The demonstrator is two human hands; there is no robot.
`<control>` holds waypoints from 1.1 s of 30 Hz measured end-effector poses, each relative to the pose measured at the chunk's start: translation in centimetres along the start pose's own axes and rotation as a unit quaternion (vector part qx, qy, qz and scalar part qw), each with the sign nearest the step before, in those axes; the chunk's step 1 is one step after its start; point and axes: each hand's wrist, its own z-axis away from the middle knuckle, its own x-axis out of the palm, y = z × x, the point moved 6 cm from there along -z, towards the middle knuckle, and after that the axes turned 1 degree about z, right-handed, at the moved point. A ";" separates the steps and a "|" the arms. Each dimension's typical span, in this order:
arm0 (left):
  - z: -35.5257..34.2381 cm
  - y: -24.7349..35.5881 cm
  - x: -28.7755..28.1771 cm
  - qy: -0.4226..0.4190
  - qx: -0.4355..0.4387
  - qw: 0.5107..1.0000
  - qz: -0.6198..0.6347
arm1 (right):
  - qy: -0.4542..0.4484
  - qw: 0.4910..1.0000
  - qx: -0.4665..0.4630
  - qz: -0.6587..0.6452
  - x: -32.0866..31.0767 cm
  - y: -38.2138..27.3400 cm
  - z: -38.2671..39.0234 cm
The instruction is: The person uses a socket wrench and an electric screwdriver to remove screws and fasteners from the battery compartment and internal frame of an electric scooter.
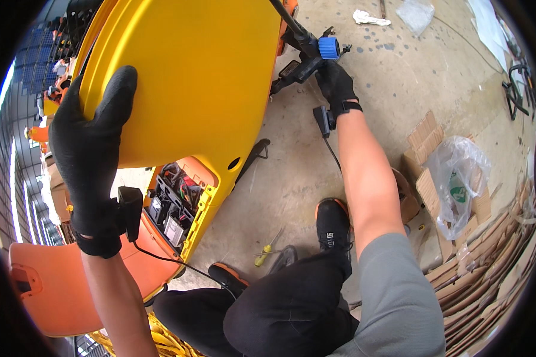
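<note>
My left hand (95, 131), in a black glove, grips the edge of a large yellow cover (190, 77), the thumb lying on its face and the fingers hooked round the rim. My right hand (336, 83), also gloved, is closed at a black bracket (307, 62) beside the cover; its fingertips are partly hidden. A ribbed blue knob (329, 48) sits on that bracket, just above the hand. Under the cover's lower edge, an opening shows wires and black parts (175, 202). An orange lid (59, 285) hangs out to the left of it.
A yellow-handled screwdriver (262, 258) lies on the concrete floor near my shoes. To the right stand an open cardboard box (426, 184) with a clear plastic bag (458, 178) and stacked flattened cardboard (488, 285). A white cloth (370, 18) lies farther off.
</note>
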 end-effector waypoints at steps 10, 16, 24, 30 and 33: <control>2.3 3.8 0.2 0.004 0.042 0.996 -0.073 | 0.057 0.707 0.303 -0.637 1.4 3.7 1.2; 2.2 3.8 0.0 0.015 0.037 0.997 -0.059 | 0.085 0.664 0.325 -0.668 0.9 2.7 1.9; 2.1 3.3 0.0 0.014 0.076 0.994 -0.078 | 0.016 0.834 0.296 -0.466 0.3 5.5 -2.2; 2.1 2.9 0.0 0.023 0.051 0.996 -0.063 | 0.044 0.742 0.335 -0.579 2.0 6.6 0.8; 2.1 2.7 0.2 0.009 0.039 0.996 -0.076 | 0.077 0.727 0.336 -0.594 2.1 6.4 2.1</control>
